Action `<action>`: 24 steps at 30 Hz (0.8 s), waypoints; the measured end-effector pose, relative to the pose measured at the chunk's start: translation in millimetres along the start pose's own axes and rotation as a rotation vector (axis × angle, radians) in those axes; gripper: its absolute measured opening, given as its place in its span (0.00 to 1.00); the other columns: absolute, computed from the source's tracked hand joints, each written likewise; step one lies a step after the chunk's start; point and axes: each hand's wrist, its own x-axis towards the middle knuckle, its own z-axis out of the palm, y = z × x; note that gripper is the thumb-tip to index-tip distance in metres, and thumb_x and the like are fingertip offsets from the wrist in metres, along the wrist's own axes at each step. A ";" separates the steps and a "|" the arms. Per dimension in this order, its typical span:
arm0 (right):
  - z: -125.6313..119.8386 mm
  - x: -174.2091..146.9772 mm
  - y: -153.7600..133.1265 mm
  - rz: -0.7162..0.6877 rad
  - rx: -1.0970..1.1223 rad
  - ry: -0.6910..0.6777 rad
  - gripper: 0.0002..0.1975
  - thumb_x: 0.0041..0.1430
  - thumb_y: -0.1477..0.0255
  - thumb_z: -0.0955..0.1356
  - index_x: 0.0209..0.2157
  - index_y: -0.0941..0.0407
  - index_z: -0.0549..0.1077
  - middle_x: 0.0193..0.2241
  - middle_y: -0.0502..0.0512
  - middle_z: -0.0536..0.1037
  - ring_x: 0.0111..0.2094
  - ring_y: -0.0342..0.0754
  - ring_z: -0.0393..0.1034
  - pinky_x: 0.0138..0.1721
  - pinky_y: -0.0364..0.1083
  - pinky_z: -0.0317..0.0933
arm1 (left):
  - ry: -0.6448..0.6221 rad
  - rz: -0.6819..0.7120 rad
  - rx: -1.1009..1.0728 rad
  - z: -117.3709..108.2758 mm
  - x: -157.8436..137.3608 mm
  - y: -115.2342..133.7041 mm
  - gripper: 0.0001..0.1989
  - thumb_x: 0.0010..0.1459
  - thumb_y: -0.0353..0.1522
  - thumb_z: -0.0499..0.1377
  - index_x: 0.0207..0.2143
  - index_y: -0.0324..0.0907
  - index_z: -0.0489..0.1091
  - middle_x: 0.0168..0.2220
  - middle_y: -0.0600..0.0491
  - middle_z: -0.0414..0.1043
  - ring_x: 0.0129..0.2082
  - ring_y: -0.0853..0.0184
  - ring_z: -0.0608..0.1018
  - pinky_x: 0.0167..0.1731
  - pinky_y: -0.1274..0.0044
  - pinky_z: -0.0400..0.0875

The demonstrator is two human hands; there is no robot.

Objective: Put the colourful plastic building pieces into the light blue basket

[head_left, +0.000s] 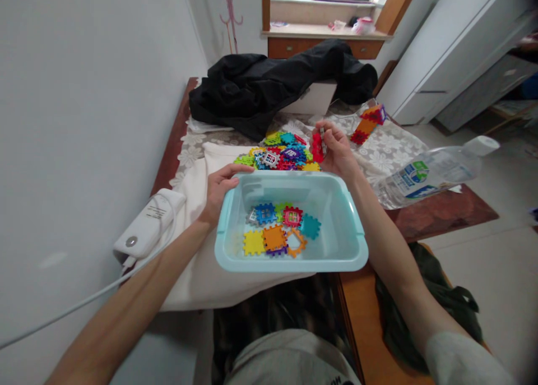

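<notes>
Rim of a light-blue, rectangular plastic basin [292,265] is clasped at its far L corner by the L hand [218,191], thumb and fingers closed on the edge; a red, toothed plastic piece [317,148] is pinched in the R hand [338,152], w/ a thin grey toothed piece [323,140] clamped alongside it btwn thumb & fingers. Both pcs are held up just beyond the basin's far R corner, above the table; the grey one is seen nearly edge-on, its long axis running approx. up-down, and the red one's toothed edge is turned L. Basin's long axis is laid L-R across the view, open top facing up & toward the wearer. Inside, a few flat toothed pcs are scattered: a yellow plastic square [253,243] and an orange plastic square [274,237] side by side in the near row, w/ a blue plastic square [265,213], a red windowed square [293,210] and a teal plastic square [311,226] behind. A multicoloured heap of toothed plastic pieces [277,155] is spread just past the far rim. To the R, an orange-and-red joined strip [365,128] is set slantwise, its purple end pointed far R. Nearer, a clear plastic bottle [420,177] is seen slanted, white cap pointed R.
</notes>
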 end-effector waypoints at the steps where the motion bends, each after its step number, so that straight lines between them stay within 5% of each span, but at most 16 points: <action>1: 3.5 -3.2 -4.1 -0.004 0.009 -0.028 0.28 0.51 0.44 0.82 0.45 0.47 0.79 0.37 0.49 0.81 0.33 0.45 0.77 0.29 0.44 0.74 | -0.001 -0.002 -0.001 0.2 -0.1 0.5 0.15 0.52 0.36 0.64 0.39 0.40 0.87 0.38 0.47 0.85 0.37 0.60 0.81 0.37 0.74 0.75; 11: 5.5 -12.5 -22.4 0.035 -0.147 -0.471 0.24 0.51 0.49 0.83 0.39 0.53 0.86 0.28 0.49 0.78 0.22 0.40 0.63 0.21 0.42 0.58 | 0.013 -0.029 -0.011 1.6 -1.0 2.1 0.15 0.52 0.37 0.64 0.38 0.40 0.86 0.37 0.48 0.84 0.33 0.61 0.79 0.32 0.75 0.72; 15: 5.4 -15.9 -27.3 0.056 -0.212 -0.595 0.26 0.55 0.45 0.80 0.42 0.54 0.88 0.35 0.56 0.85 0.31 0.47 0.76 0.30 0.44 0.68 | 0.015 -0.038 0.010 1.7 -1.3 2.2 0.15 0.53 0.37 0.64 0.38 0.40 0.86 0.37 0.48 0.84 0.35 0.60 0.80 0.34 0.74 0.73; 17: 6.9 -15.4 -24.8 0.049 -0.196 -0.563 0.29 0.57 0.41 0.78 0.42 0.54 0.88 0.38 0.59 0.86 0.39 0.52 0.81 0.41 0.48 0.75 | 0.018 -0.035 0.010 1.2 -0.7 1.2 0.15 0.52 0.37 0.64 0.38 0.41 0.86 0.36 0.48 0.84 0.34 0.60 0.80 0.34 0.73 0.73; 21: 1.3 -3.3 -3.2 -0.037 -0.168 -0.192 0.29 0.61 0.38 0.73 0.42 0.50 0.86 0.37 0.55 0.85 0.41 0.52 0.82 0.49 0.52 0.78 | 0.013 -0.015 -0.002 0.5 1.0 -0.3 0.14 0.51 0.38 0.64 0.37 0.42 0.86 0.35 0.49 0.84 0.33 0.61 0.79 0.33 0.74 0.72; 24: -11.5 8.0 20.8 -0.091 -0.475 -0.120 0.27 0.65 0.43 0.73 0.51 0.49 0.84 0.47 0.58 0.87 0.51 0.56 0.81 0.58 0.57 0.75 | 0.009 -0.017 -0.009 1.1 0.8 0.7 0.15 0.52 0.38 0.64 0.38 0.41 0.87 0.35 0.49 0.84 0.33 0.62 0.79 0.32 0.75 0.72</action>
